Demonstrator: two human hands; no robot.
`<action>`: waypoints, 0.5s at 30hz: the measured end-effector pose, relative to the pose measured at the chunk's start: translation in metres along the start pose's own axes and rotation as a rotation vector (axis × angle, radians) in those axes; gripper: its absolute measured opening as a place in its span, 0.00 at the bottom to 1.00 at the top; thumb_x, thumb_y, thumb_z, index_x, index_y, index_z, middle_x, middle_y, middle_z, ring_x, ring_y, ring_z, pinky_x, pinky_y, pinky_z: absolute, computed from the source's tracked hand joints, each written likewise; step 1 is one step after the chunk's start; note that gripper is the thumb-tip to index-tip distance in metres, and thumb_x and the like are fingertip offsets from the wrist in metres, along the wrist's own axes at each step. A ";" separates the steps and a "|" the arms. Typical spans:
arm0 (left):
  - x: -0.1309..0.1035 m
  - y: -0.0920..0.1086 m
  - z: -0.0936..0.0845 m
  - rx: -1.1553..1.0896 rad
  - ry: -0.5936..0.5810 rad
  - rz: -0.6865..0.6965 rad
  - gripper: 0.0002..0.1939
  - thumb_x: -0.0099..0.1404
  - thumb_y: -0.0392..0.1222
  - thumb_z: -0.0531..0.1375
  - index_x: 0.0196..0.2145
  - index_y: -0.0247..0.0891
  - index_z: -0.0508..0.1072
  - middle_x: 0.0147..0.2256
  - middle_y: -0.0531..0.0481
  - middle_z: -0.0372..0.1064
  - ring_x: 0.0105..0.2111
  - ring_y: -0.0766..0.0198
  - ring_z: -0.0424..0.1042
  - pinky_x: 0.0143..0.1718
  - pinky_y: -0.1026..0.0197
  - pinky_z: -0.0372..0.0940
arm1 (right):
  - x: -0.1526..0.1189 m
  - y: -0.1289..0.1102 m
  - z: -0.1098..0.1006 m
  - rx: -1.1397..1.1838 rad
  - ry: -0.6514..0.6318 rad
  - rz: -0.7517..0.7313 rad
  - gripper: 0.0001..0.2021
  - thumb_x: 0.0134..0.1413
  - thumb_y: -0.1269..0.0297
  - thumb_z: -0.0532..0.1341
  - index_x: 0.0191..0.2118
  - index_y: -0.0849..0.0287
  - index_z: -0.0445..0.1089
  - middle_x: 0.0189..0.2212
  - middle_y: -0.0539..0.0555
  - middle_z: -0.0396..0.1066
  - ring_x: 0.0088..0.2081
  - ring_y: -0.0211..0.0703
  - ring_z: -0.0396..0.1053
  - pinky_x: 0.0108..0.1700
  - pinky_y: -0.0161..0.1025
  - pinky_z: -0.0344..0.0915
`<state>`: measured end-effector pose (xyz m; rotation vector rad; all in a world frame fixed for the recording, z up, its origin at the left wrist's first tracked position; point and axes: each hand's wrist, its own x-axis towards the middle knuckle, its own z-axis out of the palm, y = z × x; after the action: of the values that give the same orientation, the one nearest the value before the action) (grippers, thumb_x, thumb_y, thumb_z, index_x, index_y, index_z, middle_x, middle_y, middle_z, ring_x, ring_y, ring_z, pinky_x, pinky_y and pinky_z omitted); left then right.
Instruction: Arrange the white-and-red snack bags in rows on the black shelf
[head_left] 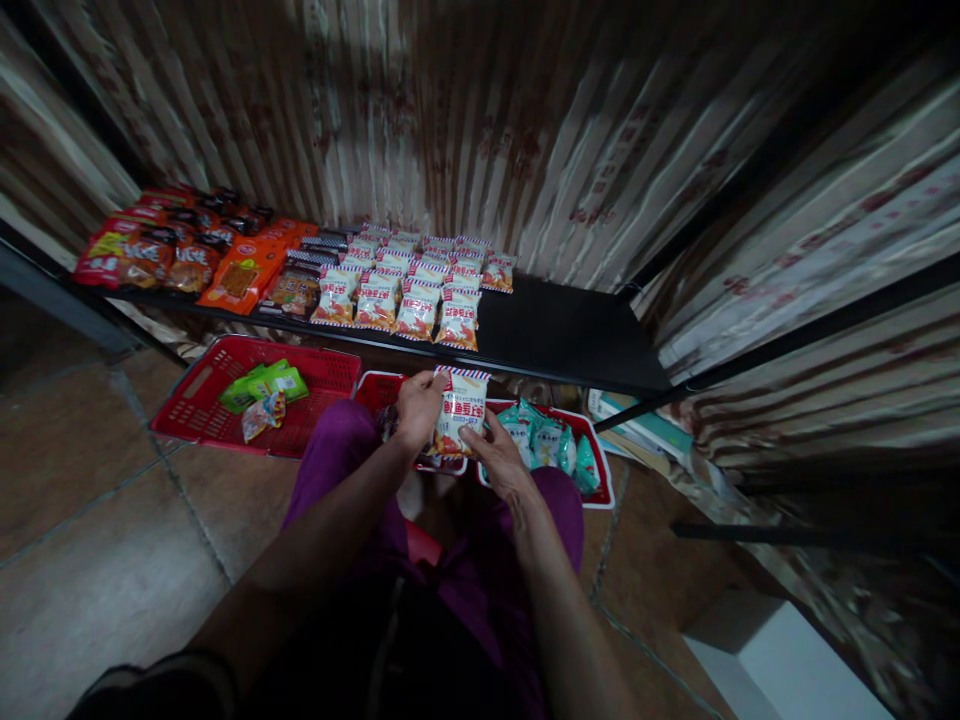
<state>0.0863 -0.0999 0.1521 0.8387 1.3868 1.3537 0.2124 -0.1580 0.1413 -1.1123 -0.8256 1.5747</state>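
A white snack bag with red lettering and a striped edge is held between my two hands, in front of the shelf's front edge. My left hand grips its upper left side. On its lower right side, my right hand has the thumb over the front. Matching white bags lie in rows on the black shelf. To their left are brown noodle-like packs, orange packs and red packs.
Below the shelf, a red basket holds green packets. Another red basket at the right holds teal bags; a third sits behind my hands. A white box stands lower right. Black posts and a curtain surround the shelf.
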 end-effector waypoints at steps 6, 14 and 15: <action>-0.002 0.015 0.001 -0.078 -0.045 -0.040 0.12 0.50 0.47 0.61 0.19 0.35 0.68 0.18 0.57 0.62 0.18 0.72 0.59 0.21 0.68 0.54 | -0.003 -0.001 -0.002 -0.011 0.004 -0.023 0.28 0.37 0.60 0.70 0.48 0.51 0.66 0.36 0.51 0.76 0.33 0.46 0.74 0.37 0.43 0.72; -0.013 0.023 -0.009 -0.064 -0.277 -0.227 0.15 0.53 0.51 0.61 0.29 0.35 0.72 0.26 0.50 0.71 0.26 0.67 0.68 0.29 0.66 0.61 | 0.003 0.008 -0.003 0.014 0.156 -0.056 0.25 0.34 0.60 0.71 0.43 0.52 0.66 0.33 0.47 0.76 0.30 0.43 0.74 0.36 0.42 0.71; -0.016 0.021 -0.010 -0.046 -0.292 -0.238 0.16 0.53 0.52 0.61 0.30 0.34 0.73 0.27 0.48 0.72 0.27 0.66 0.69 0.31 0.65 0.61 | 0.004 0.009 -0.003 0.025 0.167 -0.055 0.25 0.34 0.60 0.71 0.43 0.52 0.66 0.32 0.47 0.76 0.30 0.44 0.74 0.36 0.42 0.71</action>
<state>0.0777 -0.1147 0.1747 0.7787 1.1809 1.0321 0.2118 -0.1569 0.1310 -1.1753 -0.7173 1.4218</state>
